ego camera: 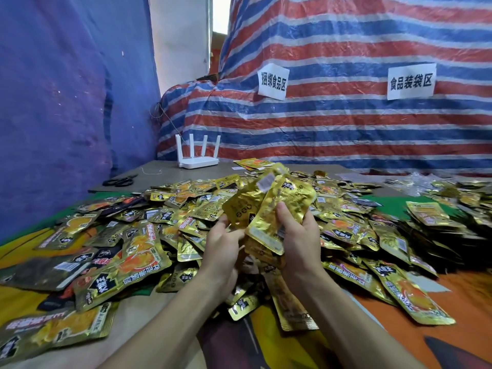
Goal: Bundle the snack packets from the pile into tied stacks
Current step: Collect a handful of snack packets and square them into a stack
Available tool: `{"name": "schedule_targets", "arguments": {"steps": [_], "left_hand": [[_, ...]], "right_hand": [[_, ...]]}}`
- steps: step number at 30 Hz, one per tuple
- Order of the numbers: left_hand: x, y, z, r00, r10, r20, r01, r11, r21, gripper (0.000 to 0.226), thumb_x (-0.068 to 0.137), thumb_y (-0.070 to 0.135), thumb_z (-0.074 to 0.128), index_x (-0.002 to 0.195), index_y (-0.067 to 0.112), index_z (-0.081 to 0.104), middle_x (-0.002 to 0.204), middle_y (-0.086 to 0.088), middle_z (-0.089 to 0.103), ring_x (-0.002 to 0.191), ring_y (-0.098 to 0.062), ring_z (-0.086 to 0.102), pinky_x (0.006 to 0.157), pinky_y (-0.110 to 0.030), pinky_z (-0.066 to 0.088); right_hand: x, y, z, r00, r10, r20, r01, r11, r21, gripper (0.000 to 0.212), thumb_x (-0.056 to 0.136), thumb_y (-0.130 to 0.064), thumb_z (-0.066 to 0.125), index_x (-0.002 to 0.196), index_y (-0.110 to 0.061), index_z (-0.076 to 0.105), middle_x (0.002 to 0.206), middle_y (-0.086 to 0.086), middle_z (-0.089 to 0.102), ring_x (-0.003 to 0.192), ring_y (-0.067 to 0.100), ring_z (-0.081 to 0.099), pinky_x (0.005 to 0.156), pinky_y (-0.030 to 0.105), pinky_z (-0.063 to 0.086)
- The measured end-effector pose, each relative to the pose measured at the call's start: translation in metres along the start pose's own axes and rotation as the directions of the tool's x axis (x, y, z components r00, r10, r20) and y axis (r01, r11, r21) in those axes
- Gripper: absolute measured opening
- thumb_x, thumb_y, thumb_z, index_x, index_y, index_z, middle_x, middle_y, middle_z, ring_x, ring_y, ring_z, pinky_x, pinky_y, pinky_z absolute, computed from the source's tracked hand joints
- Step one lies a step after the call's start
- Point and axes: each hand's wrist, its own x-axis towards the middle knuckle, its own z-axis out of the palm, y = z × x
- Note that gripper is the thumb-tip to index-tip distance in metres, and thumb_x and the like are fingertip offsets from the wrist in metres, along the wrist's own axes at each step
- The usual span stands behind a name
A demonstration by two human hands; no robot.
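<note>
**Item:** snack packets [277,206], gold foil, a loose fanned handful held just above the pile [127,235] on the desk [165,170].

**Hands:** the right hand [298,235] grips the handful's lower end, thumb across the front. The left hand [222,243] pinches its left edge.

**Handling (a judgement):** light, thin and pliant. The slick foil is likely to slide packet on packet, so take them across the short sides and squeeze flat.

**Orientation:** long axes stand roughly upright, leaning slightly right, edges not yet squared.
</note>
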Motion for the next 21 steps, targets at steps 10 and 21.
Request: {"name": "schedule_targets", "arguments": {"steps": [10,21], "left_hand": [[0.007,0.013,-0.015,0.960,0.209,0.188,-0.255,0.928,0.271,0.035,0.078,0.033,0.058,0.109,0.019,0.067,0.104,-0.009,0.074,0.095,-0.025,0.071,0.078,-0.040,0.057],[-0.001,0.007,-0.014,0.961,0.119,0.249,-0.174,0.962,0.212,0.024,0.065,0.009,0.076,0.089,0.015,0.078,0.084,-0.005,0.078,0.073,-0.018,0.075,0.059,-0.026,0.058]], "right_hand": [[-0.009,0.004,-0.003,0.932,-0.229,0.282,0.288,0.938,-0.191,0.047,0.093,-0.016,0.063,0.135,-0.024,0.044,0.114,0.008,0.070,0.102,0.025,0.072,0.082,0.043,0.062],[-0.007,0.013,-0.001,0.901,-0.281,0.330,0.347,0.924,-0.159,0.036,0.081,-0.020,0.051,0.113,-0.032,0.063,0.106,0.009,0.071,0.102,0.035,0.067,0.090,0.054,0.056]]}}
